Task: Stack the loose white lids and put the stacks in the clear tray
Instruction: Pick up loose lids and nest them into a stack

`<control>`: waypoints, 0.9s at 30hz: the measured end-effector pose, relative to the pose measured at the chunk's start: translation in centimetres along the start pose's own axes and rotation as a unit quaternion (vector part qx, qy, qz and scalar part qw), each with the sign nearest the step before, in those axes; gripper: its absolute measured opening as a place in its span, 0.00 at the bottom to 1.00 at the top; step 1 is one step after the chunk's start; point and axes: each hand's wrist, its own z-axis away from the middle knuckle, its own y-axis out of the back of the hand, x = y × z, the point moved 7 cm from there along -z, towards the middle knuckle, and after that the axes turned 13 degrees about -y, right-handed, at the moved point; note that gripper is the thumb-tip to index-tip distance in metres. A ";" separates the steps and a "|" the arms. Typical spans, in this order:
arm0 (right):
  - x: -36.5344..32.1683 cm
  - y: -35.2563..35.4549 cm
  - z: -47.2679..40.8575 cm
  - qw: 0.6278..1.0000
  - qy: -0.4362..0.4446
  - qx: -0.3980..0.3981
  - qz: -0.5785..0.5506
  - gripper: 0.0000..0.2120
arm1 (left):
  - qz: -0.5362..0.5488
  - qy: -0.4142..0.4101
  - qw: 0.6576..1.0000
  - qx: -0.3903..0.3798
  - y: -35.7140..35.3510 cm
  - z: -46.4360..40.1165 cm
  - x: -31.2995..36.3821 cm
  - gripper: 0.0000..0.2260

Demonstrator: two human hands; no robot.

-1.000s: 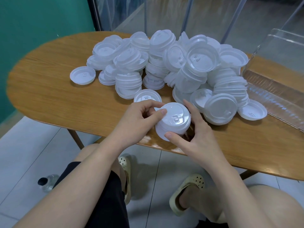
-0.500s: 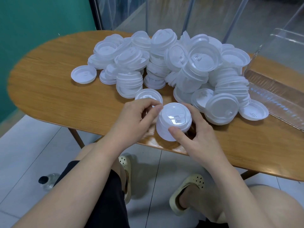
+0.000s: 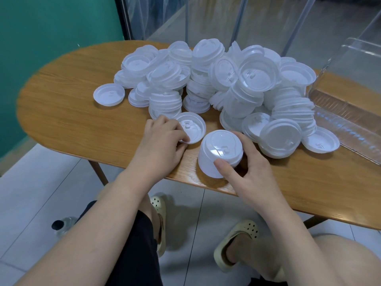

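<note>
From the head view, the person is sitting at a wooden table (image 3: 61, 112) with a heap of loose white lids (image 3: 216, 85) lying at twelve o'clock. The right hand (image 3: 250, 172) is curling round a short stack of lids (image 3: 219, 152) standing near the table's front edge; its grip is closed on the stack, thumb pressing the near wall and fingers wrapping the far side. At nine o'clock of that stack, the left hand (image 3: 162, 141) is lying over a single upturned lid (image 3: 190, 130), fingertips pinching its near rim against the table. One more single lid (image 3: 108, 97) is lying apart at ten o'clock of the heap. The clear tray (image 3: 348, 118) is standing at three o'clock, just beside the heap. Below the table edge, pale clogs (image 3: 237, 244) are resting on the tiled floor (image 3: 37, 193).
</note>
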 end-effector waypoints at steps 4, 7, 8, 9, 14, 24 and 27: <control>-0.3 -0.1 0.1 1.000 0.007 -0.001 -0.020 0.31 | 0.005 -0.001 1.000 0.012 0.4 0.1 0.1 0.02; -0.3 -0.1 0.1 1.000 0.005 -0.003 -0.026 0.31 | 0.033 0.008 0.999 0.029 0.7 0.1 0.0 0.04; -0.3 -0.1 0.0 1.000 0.005 -0.003 -0.026 0.31 | 0.043 0.011 0.998 0.035 0.8 0.1 -0.2 0.05; -0.3 -0.1 0.1 1.000 0.005 -0.003 -0.026 0.30 | 0.053 0.013 0.998 0.041 0.9 0.1 -0.2 0.06; -0.4 0.0 0.1 0.999 0.003 -0.003 -0.034 0.30 | 0.121 0.045 0.988 0.081 1.4 0.2 -0.4 0.09; -0.5 0.1 0.1 1.000 0.002 -0.008 -0.027 0.28 | 0.143 0.072 0.987 0.029 0.6 0.4 -0.4 0.20; -0.6 0.1 0.1 0.999 0.007 -0.007 -0.031 0.28 | 0.154 0.079 0.985 0.023 0.4 0.6 -0.5 0.20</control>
